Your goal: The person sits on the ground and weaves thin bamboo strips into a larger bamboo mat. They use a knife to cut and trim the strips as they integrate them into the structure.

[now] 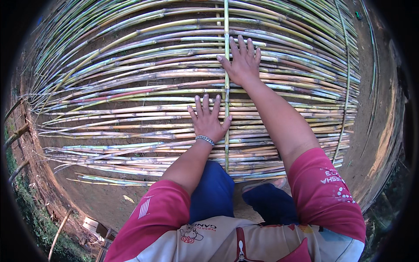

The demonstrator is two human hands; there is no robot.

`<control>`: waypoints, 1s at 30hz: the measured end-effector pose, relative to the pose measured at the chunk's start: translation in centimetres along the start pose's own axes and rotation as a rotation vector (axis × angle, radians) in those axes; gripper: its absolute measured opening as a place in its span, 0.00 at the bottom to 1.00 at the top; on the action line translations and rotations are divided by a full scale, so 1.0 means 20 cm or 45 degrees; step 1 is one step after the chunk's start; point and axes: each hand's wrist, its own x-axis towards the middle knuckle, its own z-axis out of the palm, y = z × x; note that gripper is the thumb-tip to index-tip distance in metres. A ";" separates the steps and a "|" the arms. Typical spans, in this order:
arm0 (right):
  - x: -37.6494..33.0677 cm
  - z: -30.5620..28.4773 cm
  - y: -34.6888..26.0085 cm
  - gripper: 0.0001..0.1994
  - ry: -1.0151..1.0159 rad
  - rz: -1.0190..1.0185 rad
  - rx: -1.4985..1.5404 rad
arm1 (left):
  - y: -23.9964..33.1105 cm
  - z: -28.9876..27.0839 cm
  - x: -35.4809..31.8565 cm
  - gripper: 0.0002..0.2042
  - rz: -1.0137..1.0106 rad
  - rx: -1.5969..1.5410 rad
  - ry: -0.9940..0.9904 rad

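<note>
Long jointed cane stalks (166, 75), green, yellow and purplish, lie side by side across the ground. One thin greenish cane (227, 98) runs crosswise over them, away from me. My left hand (208, 124), a chain bracelet at its wrist, rests flat on the stalks just left of this crosswise cane. Its fingers are spread and its thumb reaches the cane. Farther off, my right hand (244, 63) lies palm down with fingers apart, mostly right of the same cane, its thumb reaching over to it. Neither hand grips anything. What lies under my palms is hidden.
A second crosswise cane (347, 83) lies over the stalks near their right ends. Loose canes (373, 56) lie on bare soil farther right. Wooden poles (17, 134) stick in at the left edge. A small green object (358, 15) sits at the far right.
</note>
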 end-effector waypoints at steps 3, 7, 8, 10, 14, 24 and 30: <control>-0.02 0.00 0.04 0.43 0.003 -0.076 0.022 | -0.02 -0.02 0.00 0.40 0.028 -0.010 -0.008; -0.07 -0.07 0.22 0.44 -0.008 -0.164 0.055 | 0.04 0.01 0.04 0.43 0.138 0.021 0.002; -0.12 -0.06 0.20 0.45 0.036 -0.152 0.175 | 0.01 -0.01 0.02 0.43 0.092 0.055 -0.071; -0.26 -0.12 0.15 0.43 0.040 -0.091 0.437 | -0.01 -0.01 0.02 0.43 0.040 0.119 -0.100; -0.71 -0.19 0.19 0.42 0.095 0.021 0.563 | -0.03 0.05 0.00 0.44 0.078 0.197 0.039; -1.38 -0.26 0.58 0.37 -0.001 0.267 0.418 | -0.01 0.06 -0.01 0.43 0.070 0.278 -0.052; -1.72 -0.40 1.01 0.39 -0.022 0.187 0.276 | -0.03 0.09 0.00 0.42 0.121 0.250 0.064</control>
